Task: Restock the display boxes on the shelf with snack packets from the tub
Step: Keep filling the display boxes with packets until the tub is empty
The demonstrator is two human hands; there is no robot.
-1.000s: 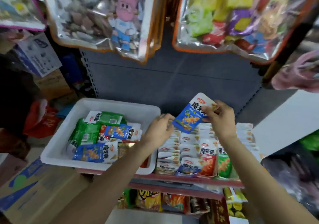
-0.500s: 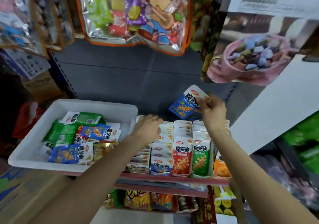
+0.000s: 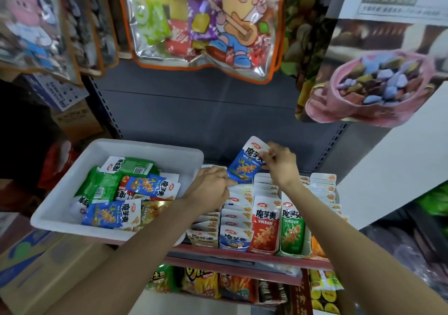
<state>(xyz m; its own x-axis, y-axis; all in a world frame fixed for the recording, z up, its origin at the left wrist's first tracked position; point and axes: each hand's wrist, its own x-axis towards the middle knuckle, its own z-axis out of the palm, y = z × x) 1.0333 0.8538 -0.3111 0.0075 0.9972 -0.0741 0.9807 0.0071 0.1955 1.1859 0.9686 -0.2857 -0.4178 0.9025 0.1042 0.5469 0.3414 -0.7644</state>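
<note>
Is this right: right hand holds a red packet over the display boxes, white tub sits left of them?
Not quite. In the head view the right hand pinches a blue snack packet, not a red one, over the display boxes. The white tub does sit left of them.

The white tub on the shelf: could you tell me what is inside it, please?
The white tub holds loose snack packets: green, blue and a gold one. Whatever lies beneath them is covered.

Clear orange-trimmed candy bag (image 3: 201,23) with cartoon pig print, hung above the shelf. Pink bowl poster (image 3: 378,82) was mounted at right. Cardboard cartons (image 3: 31,266) were stacked below left; crisp packets (image 3: 201,283) were ranged underneath.
</note>
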